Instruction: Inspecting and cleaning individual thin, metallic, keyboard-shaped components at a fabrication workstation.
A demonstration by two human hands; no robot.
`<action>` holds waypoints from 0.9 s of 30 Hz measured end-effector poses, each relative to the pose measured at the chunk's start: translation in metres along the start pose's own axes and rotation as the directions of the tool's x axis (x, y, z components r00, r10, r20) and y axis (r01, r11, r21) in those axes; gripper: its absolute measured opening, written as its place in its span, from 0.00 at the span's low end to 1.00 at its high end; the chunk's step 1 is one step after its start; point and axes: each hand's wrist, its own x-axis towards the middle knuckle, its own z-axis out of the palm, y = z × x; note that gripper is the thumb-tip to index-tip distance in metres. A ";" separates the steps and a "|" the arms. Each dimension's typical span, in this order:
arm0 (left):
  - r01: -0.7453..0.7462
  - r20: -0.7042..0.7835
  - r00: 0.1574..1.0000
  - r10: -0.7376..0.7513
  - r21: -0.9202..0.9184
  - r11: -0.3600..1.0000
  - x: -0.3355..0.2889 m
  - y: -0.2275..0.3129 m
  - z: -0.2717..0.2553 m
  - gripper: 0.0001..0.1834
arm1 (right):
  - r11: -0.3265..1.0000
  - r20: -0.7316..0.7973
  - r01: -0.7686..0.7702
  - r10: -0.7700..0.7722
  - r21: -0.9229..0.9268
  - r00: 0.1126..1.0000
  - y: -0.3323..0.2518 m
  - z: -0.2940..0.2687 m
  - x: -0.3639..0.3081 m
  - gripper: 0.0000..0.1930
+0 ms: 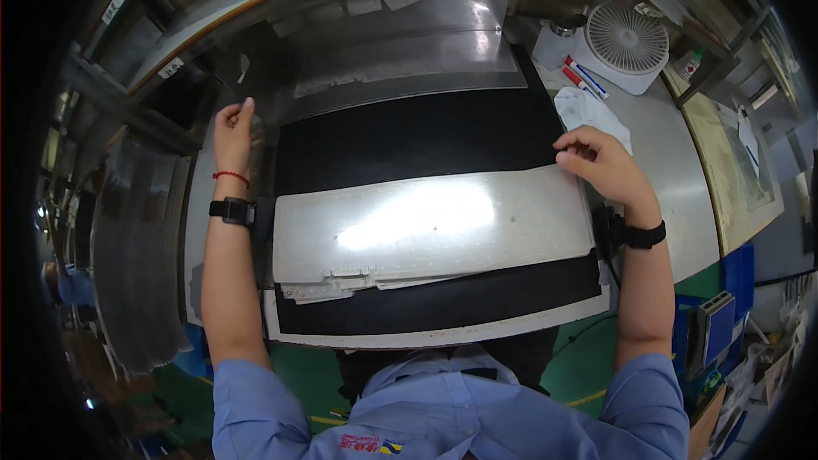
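Note:
A stack of thin silvery-white sheets [434,226] with notched near edges lies across a black mat [409,138] in front of me. Light glares off the middle of the top sheet. My left hand [233,129] is raised beyond the stack's far left corner, its fingers curled and pinched together; anything between them is too fine to make out. At the far right corner of the stack, my right hand [599,158] bends its fingers toward the thumb just above the sheet's edge. Whether it grips that edge or a thin film I cannot make out.
A shiny clear panel [409,51] stands behind the mat. On the right are a white fan [629,38], red and blue markers [582,77], a white cloth [594,112] and a small metal-topped bottle [562,27]. Grey hanging strips [141,247] are on the left.

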 end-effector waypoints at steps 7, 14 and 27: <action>-0.248 0.151 0.966 0.208 0.341 0.907 0.033 0.006 0.000 0.18 | 0.984 0.119 0.148 -0.135 -0.102 0.984 -0.004 0.000 -0.006 0.15; -0.166 0.174 0.978 0.117 0.302 0.939 0.022 0.002 -0.008 0.16 | 0.971 0.109 0.196 -0.181 -0.140 0.977 -0.008 0.001 -0.009 0.14; -0.152 -0.135 0.970 0.201 0.306 0.940 0.021 -0.011 -0.044 0.17 | 0.970 0.026 0.225 -0.229 0.093 0.973 -0.009 0.009 -0.006 0.08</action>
